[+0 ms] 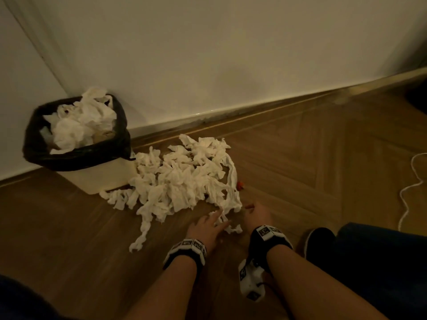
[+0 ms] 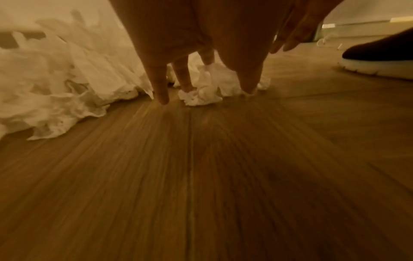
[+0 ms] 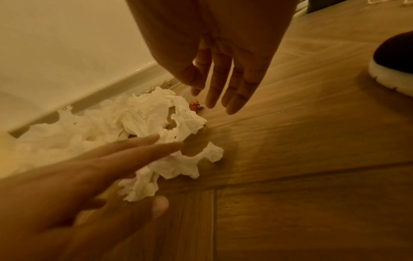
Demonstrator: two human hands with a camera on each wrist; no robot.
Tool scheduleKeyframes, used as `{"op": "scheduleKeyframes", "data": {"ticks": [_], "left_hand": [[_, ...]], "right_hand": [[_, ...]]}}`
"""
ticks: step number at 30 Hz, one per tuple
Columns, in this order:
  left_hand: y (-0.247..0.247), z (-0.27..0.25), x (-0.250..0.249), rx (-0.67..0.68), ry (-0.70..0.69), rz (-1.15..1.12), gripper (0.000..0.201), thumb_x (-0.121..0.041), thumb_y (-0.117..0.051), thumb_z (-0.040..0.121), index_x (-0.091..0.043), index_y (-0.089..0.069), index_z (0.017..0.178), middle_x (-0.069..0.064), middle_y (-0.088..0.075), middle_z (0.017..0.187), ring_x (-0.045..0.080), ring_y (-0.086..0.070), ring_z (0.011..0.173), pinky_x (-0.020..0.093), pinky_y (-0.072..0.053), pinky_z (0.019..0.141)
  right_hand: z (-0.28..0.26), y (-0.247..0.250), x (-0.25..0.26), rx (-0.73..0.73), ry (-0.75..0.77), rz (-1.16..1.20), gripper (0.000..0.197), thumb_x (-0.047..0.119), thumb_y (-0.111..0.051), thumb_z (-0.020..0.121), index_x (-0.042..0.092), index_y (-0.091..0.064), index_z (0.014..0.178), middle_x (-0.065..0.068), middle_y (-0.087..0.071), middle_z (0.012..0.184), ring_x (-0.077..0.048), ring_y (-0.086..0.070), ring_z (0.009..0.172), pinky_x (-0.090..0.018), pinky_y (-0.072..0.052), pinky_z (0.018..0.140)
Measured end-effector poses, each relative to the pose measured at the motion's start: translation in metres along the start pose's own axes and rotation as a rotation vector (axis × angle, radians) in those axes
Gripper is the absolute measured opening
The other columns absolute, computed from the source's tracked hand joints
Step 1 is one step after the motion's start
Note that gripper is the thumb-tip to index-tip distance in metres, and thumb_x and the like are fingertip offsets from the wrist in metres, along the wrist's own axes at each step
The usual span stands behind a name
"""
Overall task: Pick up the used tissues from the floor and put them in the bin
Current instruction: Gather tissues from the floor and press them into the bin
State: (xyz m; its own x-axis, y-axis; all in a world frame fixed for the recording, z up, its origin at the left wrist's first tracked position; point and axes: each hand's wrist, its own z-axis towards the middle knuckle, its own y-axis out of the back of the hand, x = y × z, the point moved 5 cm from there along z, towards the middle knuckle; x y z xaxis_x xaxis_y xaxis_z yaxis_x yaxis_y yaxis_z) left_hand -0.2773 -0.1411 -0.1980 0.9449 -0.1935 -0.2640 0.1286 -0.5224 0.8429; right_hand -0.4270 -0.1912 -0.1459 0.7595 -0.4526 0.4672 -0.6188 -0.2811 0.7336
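A big pile of crumpled white tissues (image 1: 182, 176) lies on the wooden floor beside the bin (image 1: 76, 155), which has a black liner and is heaped with tissues. My left hand (image 1: 219, 219) reaches over a small tissue scrap (image 2: 201, 95) at the pile's near edge, its spread, straight fingers (image 2: 162, 91) touching it. That scrap (image 3: 178, 164) also shows under the left hand's fingers (image 3: 134, 150) in the right wrist view. My right hand (image 1: 250, 207) hovers open just right of the pile, fingers straight (image 3: 212, 100), holding nothing.
A small orange object (image 3: 194, 106) lies at the pile's right edge. A dark shoe with a white sole (image 2: 380, 60) stands to the right. A white cord (image 1: 409, 188) trails on the floor far right. The wall and skirting (image 1: 208, 116) run behind the pile.
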Motion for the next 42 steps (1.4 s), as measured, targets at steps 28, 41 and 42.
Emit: {"op": "scheduleKeyframes", "data": {"ticks": [28, 41, 42], "left_hand": [[-0.004, -0.031, 0.048, -0.212, 0.782, -1.303, 0.032, -0.024, -0.044, 0.097, -0.003, -0.059, 0.115, 0.018, -0.053, 0.131, 0.032, -0.05, 0.118, 0.036, -0.039, 0.102], [-0.002, -0.026, 0.057, -0.389, 0.608, -1.264, 0.026, -0.007, -0.042, 0.097, -0.015, -0.063, 0.11, 0.008, -0.058, 0.125, 0.024, -0.055, 0.107, 0.029, -0.044, 0.087], [-0.003, -0.026, 0.058, -0.392, 0.618, -1.311, 0.025, -0.005, -0.042, 0.096, -0.016, -0.063, 0.105, 0.011, -0.06, 0.122, 0.024, -0.058, 0.098, 0.031, -0.048, 0.083]], "right_hand": [[0.024, -0.048, 0.015, 0.211, 0.077, -0.416, 0.034, 0.012, -0.041, 0.098, 0.003, -0.05, 0.129, -0.016, -0.051, 0.132, -0.027, -0.053, 0.12, -0.029, -0.044, 0.094], [0.026, -0.051, -0.001, 0.127, -0.104, 0.296, 0.037, 0.029, -0.042, 0.096, 0.001, -0.063, 0.105, -0.019, -0.062, 0.104, -0.028, -0.055, 0.088, -0.03, -0.039, 0.072], [0.028, -0.048, -0.002, 0.084, -0.14, 0.406, 0.036, 0.029, -0.04, 0.097, 0.002, -0.063, 0.102, -0.018, -0.059, 0.099, -0.027, -0.054, 0.085, -0.032, -0.04, 0.073]]}}
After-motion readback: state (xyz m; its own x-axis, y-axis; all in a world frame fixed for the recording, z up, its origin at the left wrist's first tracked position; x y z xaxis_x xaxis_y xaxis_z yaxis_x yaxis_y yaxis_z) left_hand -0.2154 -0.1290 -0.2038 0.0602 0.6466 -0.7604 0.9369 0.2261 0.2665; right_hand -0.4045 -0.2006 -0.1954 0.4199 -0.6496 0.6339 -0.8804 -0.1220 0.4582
